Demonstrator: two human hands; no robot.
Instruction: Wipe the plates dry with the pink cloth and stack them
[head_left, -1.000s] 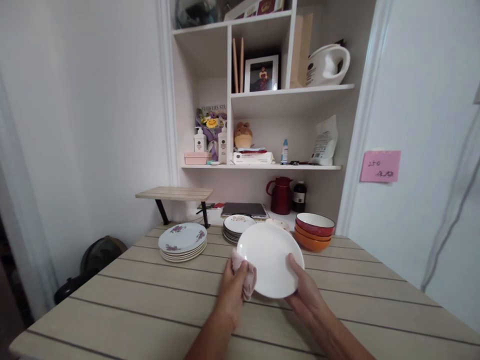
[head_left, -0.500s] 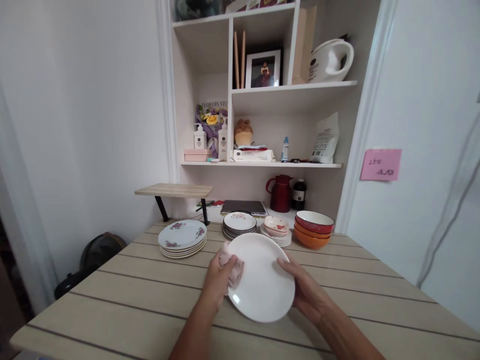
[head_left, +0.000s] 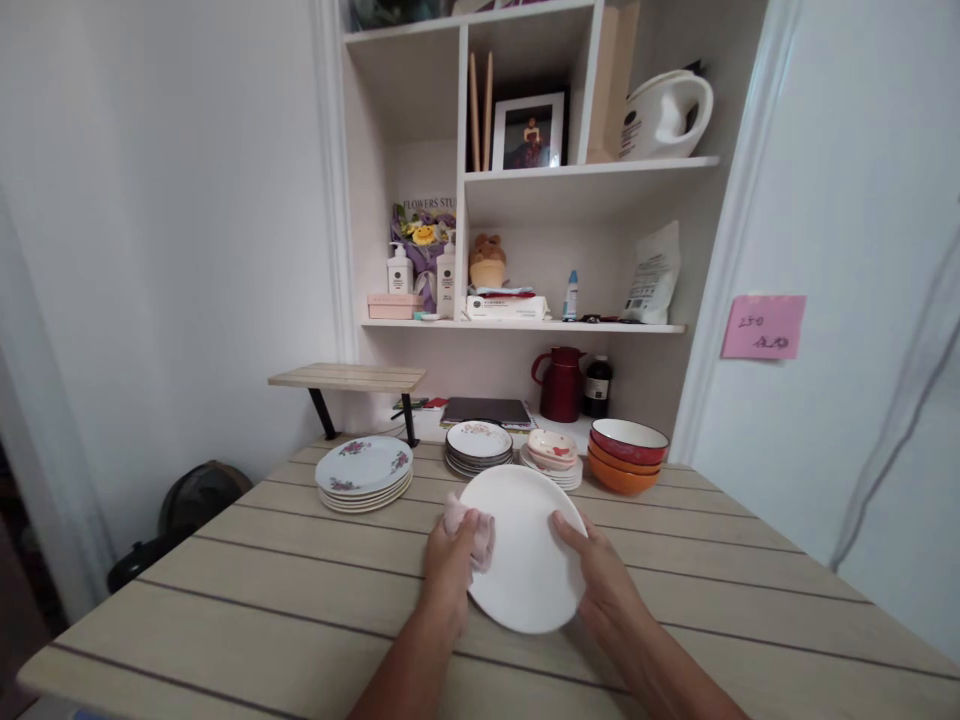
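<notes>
Plate (head_left: 525, 565), round, glossy white, tilted over pale wood-plank counter (head_left: 262, 620): right hand (head_left: 601, 570) clamped on right rim, left hand (head_left: 448, 555) clamped on crumpled pale-pink cloth (head_left: 482, 541) against left rim. Forward-left of left hand, stacked round white floral plates (head_left: 364, 468); beyond right hand, nested red-and-orange bowls (head_left: 626, 470).

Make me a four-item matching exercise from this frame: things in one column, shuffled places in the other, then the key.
1. Pink cloth
2. Plain white plate
3. Plate stack with purplish flowers on top
4. Red handled jug

A. Beside the dark bottle
B. Gripped by the right hand
C. Leftmost dishes on the table
D. Bunched in the left hand

Pairs: 1-D; 2-B; 3-C; 4-A
</notes>
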